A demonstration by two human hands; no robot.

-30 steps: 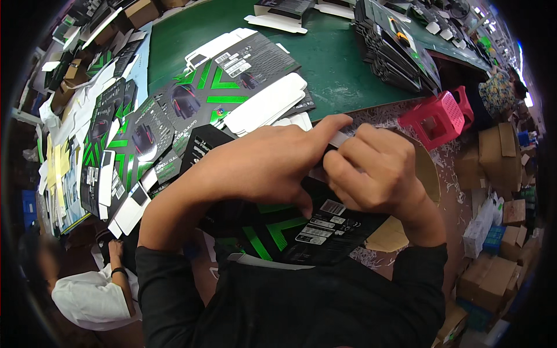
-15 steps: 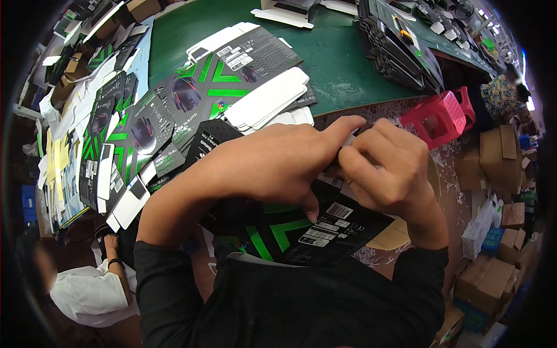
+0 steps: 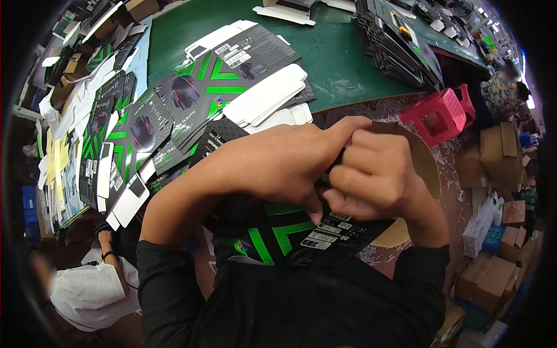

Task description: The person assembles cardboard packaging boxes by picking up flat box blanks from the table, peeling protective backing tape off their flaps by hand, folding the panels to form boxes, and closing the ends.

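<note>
A black printed cardboard box blank (image 3: pixel 278 236) with green stripes is tilted in front of my body. My left hand (image 3: pixel 290 159) grips its upper part, thumb on the printed face and fingers hidden behind. Curled into a fist, my right hand (image 3: pixel 374 174) is against the blank's right upper area, touching or almost touching my left hand. Whatever its fingers pinch is hidden. Ahead and to the left, overlapping blanks (image 3: pixel 168 116) of the same print, with white flaps, lie on the green table (image 3: pixel 336 87).
A pink plastic stool (image 3: pixel 432 119) stands right of the table amid paper shreds. Stacked black blanks (image 3: pixel 389 49) carry an orange-and-black tool (image 3: pixel 401 27). Cardboard cartons (image 3: pixel 487 281) line the right side. One person in white (image 3: pixel 90 287) is at lower left, another (image 3: pixel 498 93) at far right.
My right hand has moved left and slightly down, closer to my left hand, and now covers part of the print. My left hand stays nearly in place on the blank.
</note>
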